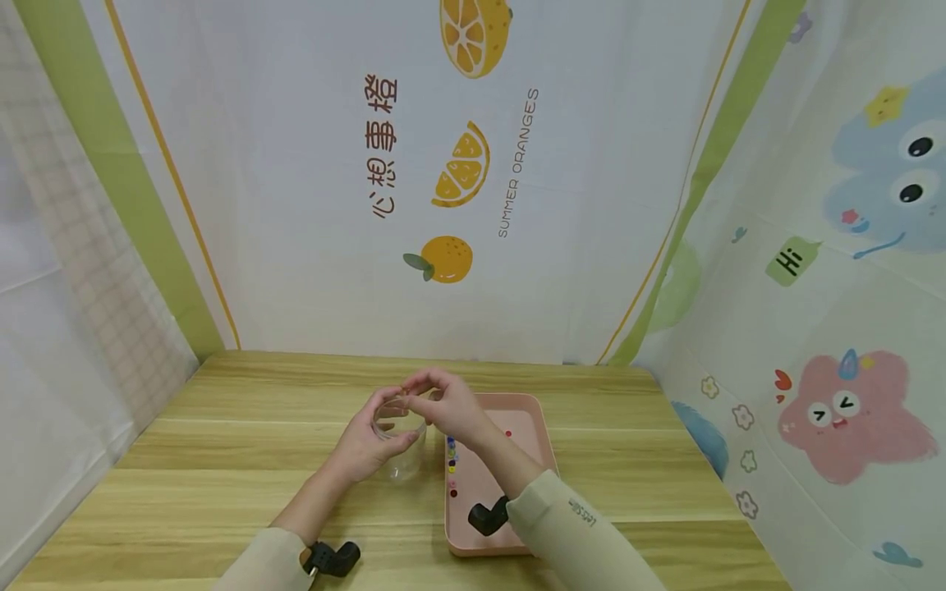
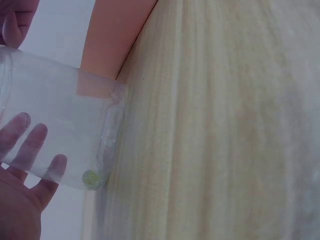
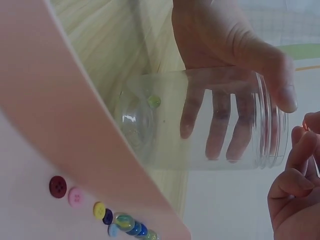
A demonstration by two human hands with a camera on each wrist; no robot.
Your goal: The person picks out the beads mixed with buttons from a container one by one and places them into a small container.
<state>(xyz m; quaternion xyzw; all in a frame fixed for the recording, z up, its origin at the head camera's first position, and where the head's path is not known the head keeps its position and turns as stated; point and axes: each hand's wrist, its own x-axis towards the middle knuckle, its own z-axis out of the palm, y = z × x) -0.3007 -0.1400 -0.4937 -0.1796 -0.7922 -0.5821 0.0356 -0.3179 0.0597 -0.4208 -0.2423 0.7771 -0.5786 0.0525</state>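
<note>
A marble [image 3: 154, 101] lies in the jar [image 3: 167, 125], left of the tray [image 1: 510, 400] holding buttons [image 3: 58, 187].

jar [image 3: 170, 131] | left grip [image 3: 220, 57] around it | green marble [image 3: 154, 101] inside | right grip [image 3: 298, 195] near its mouth [image 3: 285, 142], pinching reddish piece [image 3: 305, 126] | tray [image 3: 100, 132] beside it

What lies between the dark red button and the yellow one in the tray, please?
A pink button lies between them, as the right wrist view shows.
</note>
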